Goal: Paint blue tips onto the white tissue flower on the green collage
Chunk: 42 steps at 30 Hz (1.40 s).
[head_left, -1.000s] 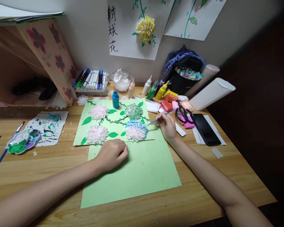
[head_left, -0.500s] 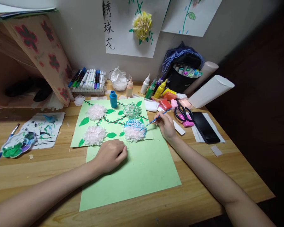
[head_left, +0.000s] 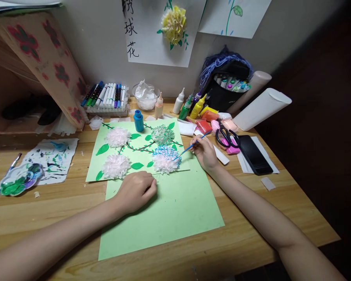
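My right hand (head_left: 204, 151) pinches a thin blue paintbrush (head_left: 190, 147), its tip at the lower right paper flower (head_left: 164, 160), which is blue on its upper and right parts and pale pink elsewhere. My left hand (head_left: 137, 191) rests with curled fingers at the lower edge of the light green picture sheet (head_left: 90, 171); whether anything is inside them is hidden. That sheet also carries two pale pink flowers, a green-tipped flower (head_left: 162, 135), painted leaves and brown stems. Beneath lies a second green sheet (head_left: 163, 226). An uncapped blue paint bottle (head_left: 139, 121) stands on the picture's top edge.
At left are a paint-smeared palette (head_left: 20, 182), another brush and a stained tissue (head_left: 58, 164). Markers (head_left: 108, 96), a glass bowl (head_left: 146, 99) and paint bottles (head_left: 193, 105) line the wall. Scissors (head_left: 226, 136), clay packets and a phone (head_left: 255, 155) lie at right.
The view has shifted slightly. My right hand and the brush stay at the lower right flower with barely any movement; my left hand keeps its place.
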Tool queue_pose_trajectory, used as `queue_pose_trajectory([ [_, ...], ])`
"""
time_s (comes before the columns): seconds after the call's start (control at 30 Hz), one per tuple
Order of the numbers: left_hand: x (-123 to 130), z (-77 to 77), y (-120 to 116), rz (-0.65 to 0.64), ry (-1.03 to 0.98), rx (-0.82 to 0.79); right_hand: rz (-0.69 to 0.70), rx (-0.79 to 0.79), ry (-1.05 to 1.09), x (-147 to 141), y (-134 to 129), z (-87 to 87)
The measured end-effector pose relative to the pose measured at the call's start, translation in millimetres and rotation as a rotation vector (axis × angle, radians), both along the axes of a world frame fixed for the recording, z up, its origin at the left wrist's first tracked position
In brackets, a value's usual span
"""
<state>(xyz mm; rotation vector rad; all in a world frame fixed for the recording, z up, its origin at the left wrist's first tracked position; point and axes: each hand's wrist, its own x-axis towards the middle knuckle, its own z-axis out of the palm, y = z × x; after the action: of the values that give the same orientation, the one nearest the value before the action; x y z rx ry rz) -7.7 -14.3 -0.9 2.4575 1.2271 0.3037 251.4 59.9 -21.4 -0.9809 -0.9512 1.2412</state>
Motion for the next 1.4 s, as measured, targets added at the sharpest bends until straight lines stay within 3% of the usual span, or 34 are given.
queue_pose_trajectory([
  [1.4, -0.7, 2.3, -0.7, -0.013, -0.007, 0.019, 0.099, 0.026, -0.048, -3.7, -7.1, 6.3],
])
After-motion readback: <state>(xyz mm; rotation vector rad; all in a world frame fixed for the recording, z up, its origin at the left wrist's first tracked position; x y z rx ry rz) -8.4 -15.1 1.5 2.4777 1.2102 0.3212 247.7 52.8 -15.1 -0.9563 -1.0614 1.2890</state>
